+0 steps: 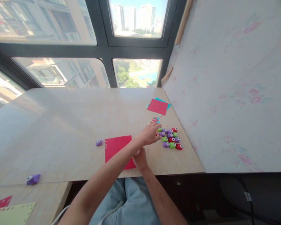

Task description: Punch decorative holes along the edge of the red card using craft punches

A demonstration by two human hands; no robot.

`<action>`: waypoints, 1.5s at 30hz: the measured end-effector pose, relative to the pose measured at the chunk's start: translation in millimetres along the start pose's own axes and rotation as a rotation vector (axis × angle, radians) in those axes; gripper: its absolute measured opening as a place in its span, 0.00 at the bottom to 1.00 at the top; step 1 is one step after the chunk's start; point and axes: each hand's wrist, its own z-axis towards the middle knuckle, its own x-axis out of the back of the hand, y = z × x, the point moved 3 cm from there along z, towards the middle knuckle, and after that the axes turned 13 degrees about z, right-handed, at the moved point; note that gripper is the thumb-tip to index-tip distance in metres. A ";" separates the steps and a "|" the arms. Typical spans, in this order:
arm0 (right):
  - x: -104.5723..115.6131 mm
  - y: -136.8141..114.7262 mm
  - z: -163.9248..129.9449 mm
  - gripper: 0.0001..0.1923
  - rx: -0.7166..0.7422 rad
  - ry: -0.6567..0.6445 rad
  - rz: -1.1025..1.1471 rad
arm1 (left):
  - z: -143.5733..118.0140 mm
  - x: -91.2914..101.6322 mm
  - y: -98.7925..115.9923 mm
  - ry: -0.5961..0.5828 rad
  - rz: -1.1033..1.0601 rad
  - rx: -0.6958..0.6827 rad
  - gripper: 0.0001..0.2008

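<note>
Strong daylight pours through the dark-framed window panes (pixel 103 47), washing the pale wood-grain tabletop (pixel 67 125) with soft glare at its far left. Shadows are faint and short. The wide lens bends the frame edges; the buildings outside are overexposed and hazy. The small coloured plastic paper punches (pixel 170 137) appear slightly soft.

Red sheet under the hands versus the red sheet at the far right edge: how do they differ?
The near red sheet lies directly on the table, partly covered by the arms; the far red sheet is uncovered and lies on a blue sheet. The near one shows punched holes along its left edge. Both are red paper, flat.
</note>
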 end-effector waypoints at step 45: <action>46.2 4.0 -28.5 0.27 -0.084 0.189 0.042 | -317.4 62.0 -162.5 0.665 0.434 1.241 0.18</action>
